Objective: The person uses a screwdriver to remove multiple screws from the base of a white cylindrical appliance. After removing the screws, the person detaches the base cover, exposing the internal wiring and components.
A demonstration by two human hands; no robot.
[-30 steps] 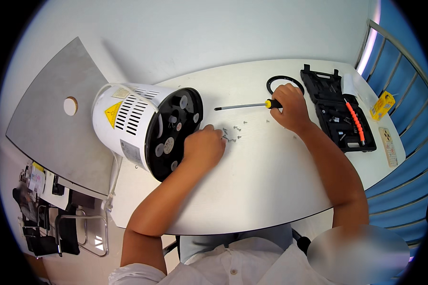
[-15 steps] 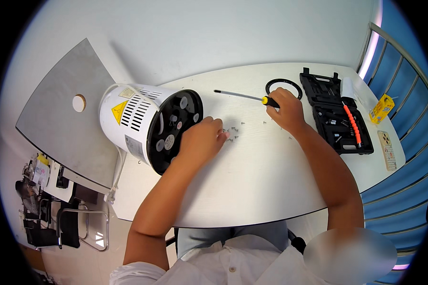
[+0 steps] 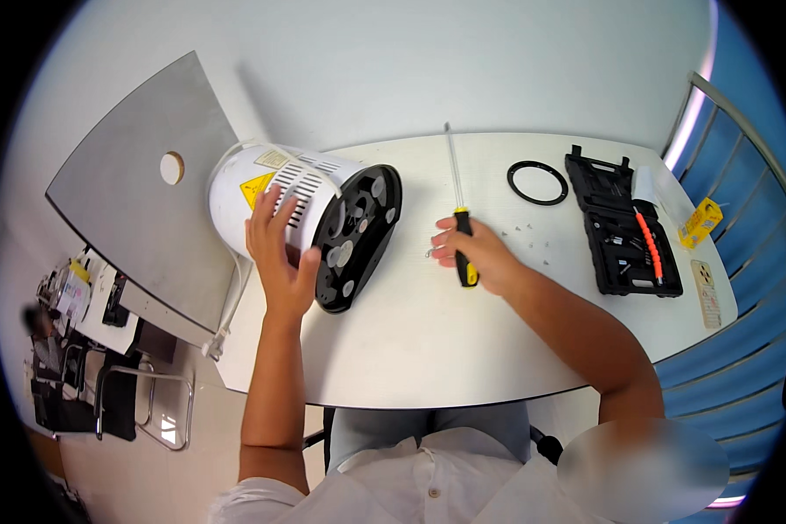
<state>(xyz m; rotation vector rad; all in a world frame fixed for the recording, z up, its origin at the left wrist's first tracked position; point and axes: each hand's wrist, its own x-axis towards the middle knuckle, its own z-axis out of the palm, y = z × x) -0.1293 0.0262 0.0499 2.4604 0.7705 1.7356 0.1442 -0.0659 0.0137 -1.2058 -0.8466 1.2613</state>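
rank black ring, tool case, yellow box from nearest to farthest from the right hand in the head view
From the right hand:
1. Black ring: ahead and right
2. Tool case: right, past the ring
3. Yellow box: far right, beyond the case

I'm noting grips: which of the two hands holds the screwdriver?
The right hand, which has the black-and-yellow screwdriver. The left hand holds no tool; it is spread open at the slotted side of the white appliance.

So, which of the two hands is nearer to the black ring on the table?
Right. The right hand, with the screwdriver, is below and left of the black ring in the picture; the left hand is farther left, by the white appliance.
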